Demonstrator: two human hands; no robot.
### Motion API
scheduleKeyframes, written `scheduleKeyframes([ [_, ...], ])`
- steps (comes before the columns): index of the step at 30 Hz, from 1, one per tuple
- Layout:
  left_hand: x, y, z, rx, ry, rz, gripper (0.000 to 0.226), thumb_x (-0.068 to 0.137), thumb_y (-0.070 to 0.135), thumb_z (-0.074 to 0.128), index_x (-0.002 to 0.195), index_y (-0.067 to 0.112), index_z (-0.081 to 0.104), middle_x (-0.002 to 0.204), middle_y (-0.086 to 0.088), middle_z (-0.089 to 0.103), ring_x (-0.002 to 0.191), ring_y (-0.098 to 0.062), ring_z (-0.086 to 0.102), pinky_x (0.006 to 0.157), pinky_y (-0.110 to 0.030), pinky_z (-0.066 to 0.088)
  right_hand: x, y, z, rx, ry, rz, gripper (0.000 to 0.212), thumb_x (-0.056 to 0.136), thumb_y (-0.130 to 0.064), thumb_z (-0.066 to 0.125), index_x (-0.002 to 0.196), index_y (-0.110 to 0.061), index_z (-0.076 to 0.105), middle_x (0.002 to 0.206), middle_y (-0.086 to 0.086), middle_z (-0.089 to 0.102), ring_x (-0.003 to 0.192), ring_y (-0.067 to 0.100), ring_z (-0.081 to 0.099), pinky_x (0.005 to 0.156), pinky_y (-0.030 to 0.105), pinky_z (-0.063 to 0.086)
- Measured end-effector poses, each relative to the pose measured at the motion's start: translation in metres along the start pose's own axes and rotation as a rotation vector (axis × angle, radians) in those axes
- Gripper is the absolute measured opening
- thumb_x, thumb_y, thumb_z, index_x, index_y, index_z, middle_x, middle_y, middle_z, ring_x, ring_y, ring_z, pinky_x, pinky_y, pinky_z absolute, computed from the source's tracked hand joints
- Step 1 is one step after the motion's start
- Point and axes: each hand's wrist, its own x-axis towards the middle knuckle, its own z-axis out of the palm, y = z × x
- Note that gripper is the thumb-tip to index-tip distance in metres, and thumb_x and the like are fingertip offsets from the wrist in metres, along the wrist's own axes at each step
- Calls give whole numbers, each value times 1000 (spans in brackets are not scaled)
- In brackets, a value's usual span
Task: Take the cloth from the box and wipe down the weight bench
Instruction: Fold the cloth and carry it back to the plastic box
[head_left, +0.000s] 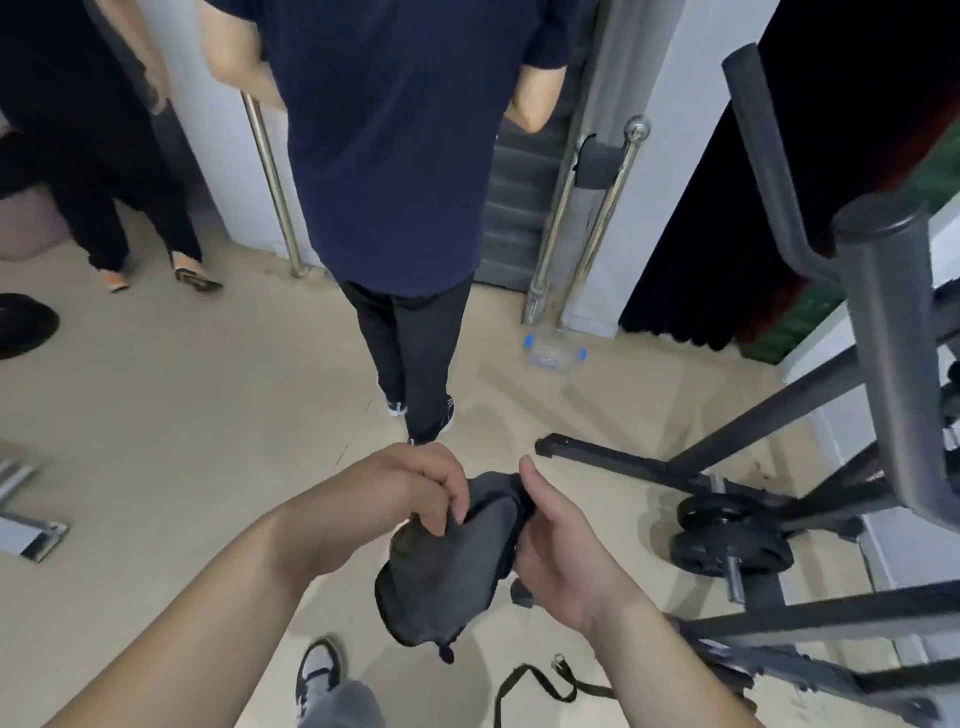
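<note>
Both hands hold the dark grey cloth (447, 566) in the air above the floor (182, 415). The left hand (415, 488) has its fingers (441, 512) closed on the upper edge of the cloth. The right hand (558, 540) grips its right side, thumb up. To the right stands the weight bench frame (893, 374) with weight plates (727, 535). Farther away, a person in a navy shirt (395, 145) stands.

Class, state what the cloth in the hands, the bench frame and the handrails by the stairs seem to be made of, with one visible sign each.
Cloth: soft dark grey fabric, matte; it folds and droops limply.
Bench frame: probably painted steel tube, dark grey and dull, rigid round sections.
Handrails: likely polished stainless steel; bright and mirror-like.
</note>
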Motion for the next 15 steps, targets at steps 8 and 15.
scheduleKeyframes([
  [8,107,21,-101,90,107,2,20,79,2,64,76,20,74,70,3,62,68,-13,56,62,-31,44,101,-51,39,78,78,-135,56,88,-48,73,134,-15,65,134,8,76,128,20,70,107,36,51],
  [15,200,39,-180,90,97,58,24,87,8,70,97,29,75,102,-5,75,96,-21,72,87,-39,59,173,-115,47,59,379,-231,35,97,-25,76,128,-14,66,122,5,81,117,21,75,107,45,55],
])
